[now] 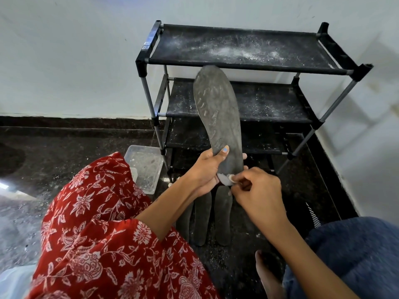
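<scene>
Insole (218, 108) upright, left hand (210, 169) gripping above heel to steady it; right hand (255, 187) pinches whitish scrap (225, 178) at heel edge, probably peeling

Faces a plain pale grey-white painted wall (75, 61) at the back, meeting a second wall of the same colour (371, 169) in a corner on the right. Shows below a dark polished speckled stone floor (64, 152), edged by a black stone skirting band (64, 120) along the wall foot. Has a black fabric-shelved shoe rack on grey metal tubes (149, 91) standing in that corner, white powder scattered over its top shelf (237, 48) and the tier beneath. Catches a soft shadow of the rack (356, 117) on the right wall and a bright glare (8, 186) on the floor at far left. Holds a clear rectangular plastic tub (146, 167) just beside the rack's left front leg.
</scene>
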`<state>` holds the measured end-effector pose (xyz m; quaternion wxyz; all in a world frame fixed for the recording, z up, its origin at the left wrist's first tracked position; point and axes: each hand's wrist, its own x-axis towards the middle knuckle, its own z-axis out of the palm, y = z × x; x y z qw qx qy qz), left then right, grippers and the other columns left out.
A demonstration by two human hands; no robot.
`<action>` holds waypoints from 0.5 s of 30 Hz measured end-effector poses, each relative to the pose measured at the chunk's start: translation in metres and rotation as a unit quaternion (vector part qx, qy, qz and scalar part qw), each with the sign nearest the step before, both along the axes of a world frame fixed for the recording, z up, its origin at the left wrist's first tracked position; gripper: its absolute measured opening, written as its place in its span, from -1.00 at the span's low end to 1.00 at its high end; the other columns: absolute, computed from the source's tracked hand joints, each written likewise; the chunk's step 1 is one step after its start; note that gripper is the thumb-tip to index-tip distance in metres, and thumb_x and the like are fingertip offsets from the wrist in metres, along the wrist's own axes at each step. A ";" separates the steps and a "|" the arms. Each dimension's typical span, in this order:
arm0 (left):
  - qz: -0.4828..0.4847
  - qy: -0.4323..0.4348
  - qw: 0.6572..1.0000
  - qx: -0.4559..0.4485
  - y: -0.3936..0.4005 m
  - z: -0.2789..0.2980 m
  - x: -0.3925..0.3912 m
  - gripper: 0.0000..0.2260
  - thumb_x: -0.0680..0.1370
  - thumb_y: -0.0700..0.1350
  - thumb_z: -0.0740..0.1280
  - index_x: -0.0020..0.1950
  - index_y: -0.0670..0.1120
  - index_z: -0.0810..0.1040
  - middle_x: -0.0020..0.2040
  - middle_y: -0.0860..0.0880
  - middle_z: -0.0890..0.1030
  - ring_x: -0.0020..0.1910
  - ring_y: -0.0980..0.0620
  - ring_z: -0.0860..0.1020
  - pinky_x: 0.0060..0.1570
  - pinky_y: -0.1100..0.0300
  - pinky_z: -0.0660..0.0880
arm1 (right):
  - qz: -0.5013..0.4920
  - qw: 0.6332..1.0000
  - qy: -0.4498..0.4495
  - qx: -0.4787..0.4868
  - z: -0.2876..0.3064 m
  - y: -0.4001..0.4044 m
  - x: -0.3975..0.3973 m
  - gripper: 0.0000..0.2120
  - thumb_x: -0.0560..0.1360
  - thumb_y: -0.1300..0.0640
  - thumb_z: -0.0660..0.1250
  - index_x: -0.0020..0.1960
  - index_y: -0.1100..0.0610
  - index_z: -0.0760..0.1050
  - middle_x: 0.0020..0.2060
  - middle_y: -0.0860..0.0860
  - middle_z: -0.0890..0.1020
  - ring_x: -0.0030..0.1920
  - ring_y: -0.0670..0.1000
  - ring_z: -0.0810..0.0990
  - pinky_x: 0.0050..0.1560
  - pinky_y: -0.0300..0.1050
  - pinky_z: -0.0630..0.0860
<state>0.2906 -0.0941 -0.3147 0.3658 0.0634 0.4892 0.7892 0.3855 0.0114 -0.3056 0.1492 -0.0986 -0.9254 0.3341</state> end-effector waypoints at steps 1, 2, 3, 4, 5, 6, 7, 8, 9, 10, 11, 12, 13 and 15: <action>0.002 0.001 1.000 0.002 -0.001 0.001 -0.001 -0.74 0.65 -0.12 0.09 0.21 -0.21 0.48 0.13 -0.20 0.61 -0.07 -0.15 0.65 0.01 -0.07 0.59 | 0.005 1.000 -0.017 -0.007 -0.001 -0.001 0.001 -0.85 0.30 0.31 0.44 -0.15 0.14 0.66 -0.21 -0.02 0.65 -0.33 -0.18 0.52 -0.24 -0.54 0.37; 0.004 0.004 1.000 0.002 -0.001 0.002 -0.001 -0.73 0.65 -0.12 0.09 0.21 -0.21 0.48 0.15 -0.20 0.61 -0.08 -0.17 0.65 0.01 -0.10 0.58 | 0.007 1.000 -0.023 -0.016 0.000 -0.002 0.002 -0.85 0.28 0.31 0.44 -0.18 0.13 0.66 -0.22 -0.03 0.66 -0.33 -0.17 0.53 -0.25 -0.48 0.41; 0.007 0.006 1.000 0.001 -0.002 0.003 -0.002 -0.73 0.66 -0.12 0.09 0.20 -0.21 0.48 0.17 -0.20 0.60 -0.08 -0.19 0.64 0.01 -0.11 0.58 | 0.002 1.000 -0.010 -0.028 0.001 -0.002 0.003 -0.85 0.27 0.31 0.44 -0.20 0.13 0.66 -0.25 -0.03 0.65 -0.35 -0.17 0.55 -0.26 -0.40 0.47; 0.011 0.008 1.000 0.000 -0.002 0.004 -0.003 -0.73 0.65 -0.12 0.09 0.19 -0.21 0.49 0.17 -0.21 0.59 -0.08 -0.18 0.64 0.01 -0.09 0.58 | -0.009 0.999 0.023 -0.043 0.004 -0.002 0.003 -0.86 0.27 0.32 0.43 -0.21 0.13 0.66 -0.27 -0.03 0.64 -0.36 -0.16 0.56 -0.28 -0.33 0.52; 0.013 0.009 1.000 -0.004 -0.003 0.005 -0.003 -0.74 0.65 -0.12 0.10 0.18 -0.21 0.50 0.17 -0.21 0.59 -0.08 -0.15 0.65 0.00 -0.05 0.59 | -0.021 0.996 0.064 -0.052 0.006 -0.001 0.003 -0.86 0.28 0.34 0.43 -0.20 0.15 0.66 -0.27 -0.03 0.63 -0.36 -0.16 0.57 -0.29 -0.29 0.53; 0.013 0.010 1.000 -0.009 -0.003 0.005 -0.004 -0.75 0.65 -0.13 0.10 0.17 -0.21 0.51 0.16 -0.21 0.59 -0.06 -0.11 0.65 -0.02 -0.01 0.61 | -0.027 0.994 0.097 -0.052 0.007 0.000 0.001 -0.85 0.31 0.35 0.42 -0.17 0.17 0.66 -0.25 -0.02 0.63 -0.35 -0.16 0.58 -0.27 -0.29 0.54; 0.010 0.010 1.000 -0.014 -0.003 0.005 -0.004 -0.75 0.65 -0.12 0.11 0.17 -0.20 0.51 0.16 -0.20 0.59 -0.04 -0.07 0.65 -0.04 0.02 0.61 | -0.025 0.992 0.113 -0.042 0.008 0.000 0.000 -0.85 0.33 0.36 0.42 -0.14 0.19 0.66 -0.22 0.00 0.64 -0.32 -0.15 0.59 -0.24 -0.31 0.54; 0.006 0.008 1.000 -0.017 -0.003 0.004 -0.003 -0.75 0.65 -0.12 0.11 0.19 -0.20 0.50 0.16 -0.20 0.59 -0.02 -0.05 0.65 -0.05 0.04 0.61 | -0.015 0.993 0.114 -0.027 0.008 -0.001 -0.002 -0.83 0.35 0.37 0.41 -0.10 0.20 0.66 -0.19 0.01 0.65 -0.28 -0.14 0.60 -0.19 -0.34 0.53; 0.002 0.005 1.000 -0.019 -0.003 0.004 -0.002 -0.74 0.65 -0.12 0.11 0.22 -0.21 0.48 0.16 -0.20 0.60 -0.01 -0.04 0.65 -0.05 0.05 0.62 | 0.001 0.994 0.105 -0.013 0.006 -0.002 -0.003 -0.83 0.36 0.38 0.41 -0.08 0.21 0.66 -0.16 0.03 0.65 -0.24 -0.12 0.60 -0.14 -0.36 0.50; 0.001 0.003 1.000 -0.021 -0.003 0.003 -0.002 -0.73 0.65 -0.11 0.11 0.23 -0.22 0.47 0.15 -0.20 0.60 0.00 -0.04 0.65 -0.06 0.06 0.62 | 0.013 0.996 0.092 -0.002 0.005 -0.005 -0.004 -0.82 0.37 0.37 0.41 -0.06 0.21 0.66 -0.15 0.03 0.65 -0.21 -0.10 0.60 -0.11 -0.39 0.48; 0.001 0.000 1.000 -0.022 -0.003 0.002 -0.002 -0.73 0.65 -0.11 0.11 0.23 -0.22 0.47 0.15 -0.20 0.60 -0.01 -0.04 0.65 -0.06 0.07 0.62 | 0.019 0.997 0.078 0.002 0.003 -0.007 -0.003 -0.82 0.37 0.37 0.41 -0.06 0.21 0.65 -0.15 0.03 0.65 -0.20 -0.09 0.61 -0.11 -0.41 0.46; 0.002 -0.004 1.000 -0.022 -0.003 0.002 -0.002 -0.73 0.65 -0.11 0.11 0.22 -0.21 0.49 0.15 -0.19 0.60 -0.01 -0.05 0.65 -0.07 0.07 0.62 | 0.016 0.998 0.067 -0.002 0.001 -0.009 -0.003 -0.83 0.36 0.36 0.41 -0.07 0.20 0.66 -0.16 0.02 0.65 -0.20 -0.10 0.60 -0.12 -0.44 0.45; 0.003 -0.008 1.000 -0.021 -0.003 0.002 -0.002 -0.73 0.65 -0.11 0.11 0.20 -0.20 0.50 0.16 -0.19 0.60 -0.02 -0.06 0.65 -0.08 0.07 0.62 | 0.011 0.998 0.059 -0.016 0.000 -0.011 -0.002 -0.84 0.35 0.35 0.42 -0.09 0.19 0.66 -0.17 0.00 0.65 -0.22 -0.12 0.60 -0.14 -0.47 0.45; 0.003 -0.015 1.000 -0.017 -0.003 0.003 -0.002 -0.74 0.66 -0.10 0.10 0.20 -0.19 0.49 0.16 -0.19 0.60 -0.04 -0.11 0.66 -0.09 0.03 0.63 | 0.001 0.998 0.030 -0.058 -0.002 -0.012 -0.001 -0.86 0.32 0.33 0.43 -0.16 0.16 0.66 -0.24 -0.05 0.65 -0.29 -0.17 0.58 -0.19 -0.43 0.49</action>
